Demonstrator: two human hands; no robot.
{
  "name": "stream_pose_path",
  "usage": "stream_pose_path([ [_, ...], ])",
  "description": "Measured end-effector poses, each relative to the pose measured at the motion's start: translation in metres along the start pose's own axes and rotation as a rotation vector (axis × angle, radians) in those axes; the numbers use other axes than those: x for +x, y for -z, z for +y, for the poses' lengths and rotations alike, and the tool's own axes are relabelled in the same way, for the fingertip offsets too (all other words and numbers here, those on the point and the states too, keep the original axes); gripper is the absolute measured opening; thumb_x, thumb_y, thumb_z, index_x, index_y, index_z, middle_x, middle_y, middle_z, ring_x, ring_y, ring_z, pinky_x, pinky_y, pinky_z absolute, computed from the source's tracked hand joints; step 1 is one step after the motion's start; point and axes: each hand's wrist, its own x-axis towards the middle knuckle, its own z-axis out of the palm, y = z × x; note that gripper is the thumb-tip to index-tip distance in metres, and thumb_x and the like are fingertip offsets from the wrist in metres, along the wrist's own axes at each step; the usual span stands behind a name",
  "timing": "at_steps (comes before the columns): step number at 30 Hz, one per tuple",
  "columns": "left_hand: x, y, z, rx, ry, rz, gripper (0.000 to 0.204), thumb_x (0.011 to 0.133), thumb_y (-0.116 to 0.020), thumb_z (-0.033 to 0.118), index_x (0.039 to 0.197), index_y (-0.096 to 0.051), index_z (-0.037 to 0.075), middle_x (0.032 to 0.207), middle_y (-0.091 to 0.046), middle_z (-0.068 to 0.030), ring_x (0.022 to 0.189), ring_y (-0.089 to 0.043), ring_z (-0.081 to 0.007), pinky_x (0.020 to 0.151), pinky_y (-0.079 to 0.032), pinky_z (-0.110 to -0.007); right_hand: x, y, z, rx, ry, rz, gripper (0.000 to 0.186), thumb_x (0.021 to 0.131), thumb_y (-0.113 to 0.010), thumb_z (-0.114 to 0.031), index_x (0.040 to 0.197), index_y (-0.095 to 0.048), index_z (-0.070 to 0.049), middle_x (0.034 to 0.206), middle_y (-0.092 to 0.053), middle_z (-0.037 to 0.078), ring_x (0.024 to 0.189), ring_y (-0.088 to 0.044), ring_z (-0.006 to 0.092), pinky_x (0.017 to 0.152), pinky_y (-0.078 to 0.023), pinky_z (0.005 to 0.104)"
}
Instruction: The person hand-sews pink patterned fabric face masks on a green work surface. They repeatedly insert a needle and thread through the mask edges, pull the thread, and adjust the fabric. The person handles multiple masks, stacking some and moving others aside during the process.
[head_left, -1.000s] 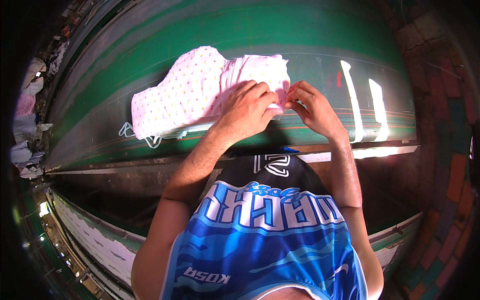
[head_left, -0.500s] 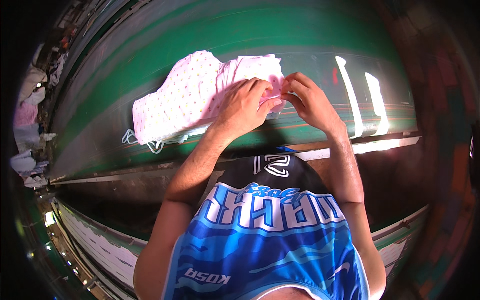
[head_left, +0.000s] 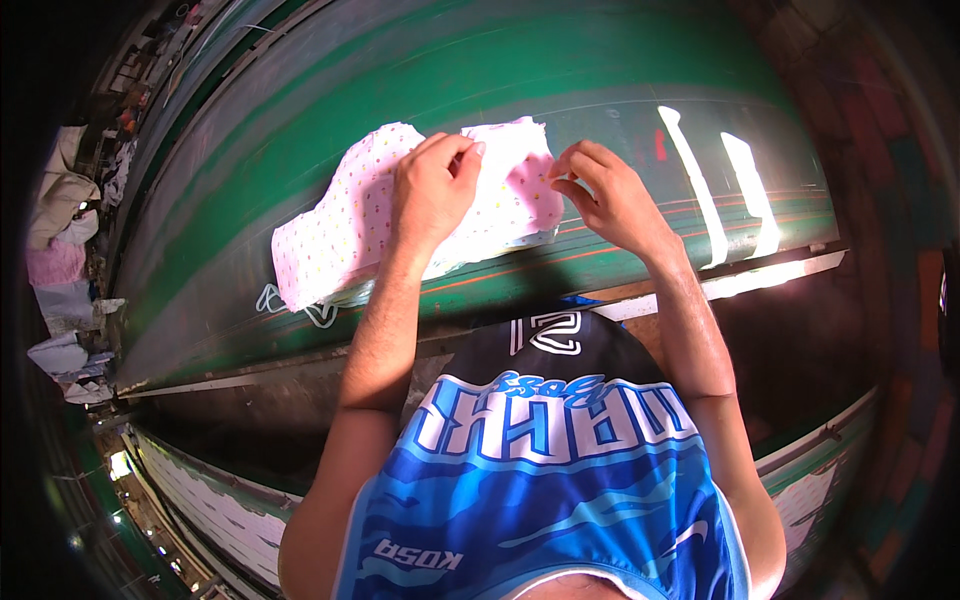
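under left grip | pink cloth | right edge by right grip

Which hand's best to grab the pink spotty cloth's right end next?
Probably the right hand: it's close by that end of the pink spotty cloth, while the left hand is over the cloth's middle.

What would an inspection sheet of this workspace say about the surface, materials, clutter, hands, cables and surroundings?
Surface: green table with worn grey areas; bright strips of light at its right.
Materials: pink dotted cloth, lying partly in shadow.
Clutter: loose fabric pieces beyond the table's left end.
Hands: left hand over the cloth's middle, fingers curled; right hand at its right edge, fingers bent. Exact grip unclear.
Cables: none identifiable; white loops by the cloth look like ties.
Surroundings: dim coloured paving at right, blurred.
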Motion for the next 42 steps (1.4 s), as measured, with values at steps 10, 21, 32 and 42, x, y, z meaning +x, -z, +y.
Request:
stream_pose_path([
  [10,0.011,-0.006,-0.032,0.082,0.073,-0.009,0.019,0.100,-0.080,0.020,0.104,-0.078,0.002,0.097,-0.075,-0.0112,0.086,-0.075,-0.0298,0.078,-0.059,-0.044,-0.005,-0.014,0.009,0.078,-0.027,-0.165,0.010,0.093,-0.084,-0.010,0.101,-0.079,-0.010,0.107,-0.070,0.009,0.106,-0.074,0.0314,0.092,-0.062,0.0446],
  [21,-0.041,-0.016,0.010,-0.003,-0.356,-0.183,0.019,0.092,-0.083,0.011,0.109,-0.078,0.005,0.101,-0.073,-0.0099,0.095,-0.072,-0.0291,0.085,-0.059,-0.046,0.003,-0.012,0.008,0.023,-0.058,-0.201,0.005,0.099,-0.076,-0.007,0.103,-0.076,-0.004,0.106,-0.069,0.013,0.099,-0.074,0.0338,0.086,-0.061,0.0446],
  [32,-0.048,-0.024,0.016,0.027,-0.239,-0.149,0.011,0.099,-0.073,0.008,0.109,-0.076,0.004,0.101,-0.076,-0.0118,0.098,-0.074,-0.0343,0.087,-0.059,-0.047,0.000,0.004,-0.006,0.181,-0.139,-0.075,0.012,0.101,-0.076,-0.004,0.112,-0.076,-0.001,0.106,-0.070,0.012,0.088,-0.071,0.0296,0.075,-0.057,0.0413],
  [42,-0.042,-0.030,0.014,-0.271,-0.042,-0.064,0.021,0.091,-0.083,0.001,0.110,-0.074,0.003,0.096,-0.083,-0.0120,0.087,-0.081,-0.0263,0.079,-0.065,-0.039,-0.006,-0.003,-0.016,0.147,-0.148,0.015,0.026,0.091,-0.090,-0.010,0.111,-0.075,-0.004,0.114,-0.070,0.011,0.097,-0.070,0.0262,0.079,-0.059,0.0405],
])
